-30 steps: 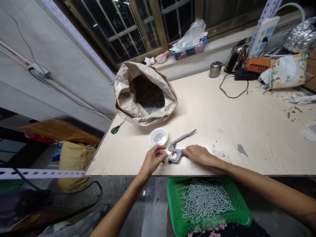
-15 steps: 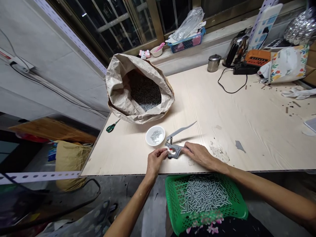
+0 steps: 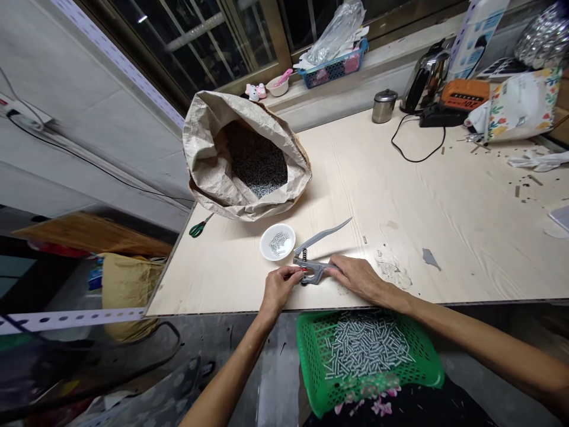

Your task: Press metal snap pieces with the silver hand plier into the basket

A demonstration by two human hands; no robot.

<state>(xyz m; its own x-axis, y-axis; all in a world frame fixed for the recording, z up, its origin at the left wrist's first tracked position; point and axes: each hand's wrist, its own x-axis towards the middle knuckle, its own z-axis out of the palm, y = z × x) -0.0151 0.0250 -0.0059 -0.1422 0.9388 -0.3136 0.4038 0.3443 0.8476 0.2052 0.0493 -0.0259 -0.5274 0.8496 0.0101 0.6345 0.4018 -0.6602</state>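
My right hand (image 3: 355, 276) is wrapped round the lower handle of grey hand pliers (image 3: 316, 268), which have a spring and a small red part at the jaw. Their upper handle stands spread away, up and to the right. At the jaw, my left hand (image 3: 281, 287) pinches with thumb and forefinger; whatever is between the fingertips is too small to make out. Just beyond sits a white bowl (image 3: 265, 243) with small clear or silvery pieces in it. Below the table edge, a green basket (image 3: 310, 356) holds a heap of short metal pins (image 3: 371, 347).
An open woven sack (image 3: 204, 148) of dark and silvery small parts stands at the back left. Green-handled scissors (image 3: 197, 229) lie by the left edge. Farther back are a metal canister (image 3: 384, 107), a kettle (image 3: 424, 80) and an orange-black device (image 3: 464, 95) with a cable.
My left fingertips have come slightly closer into the plier jaw. The right hand keeps its hold on the lower handle. The whole view has shifted a little.
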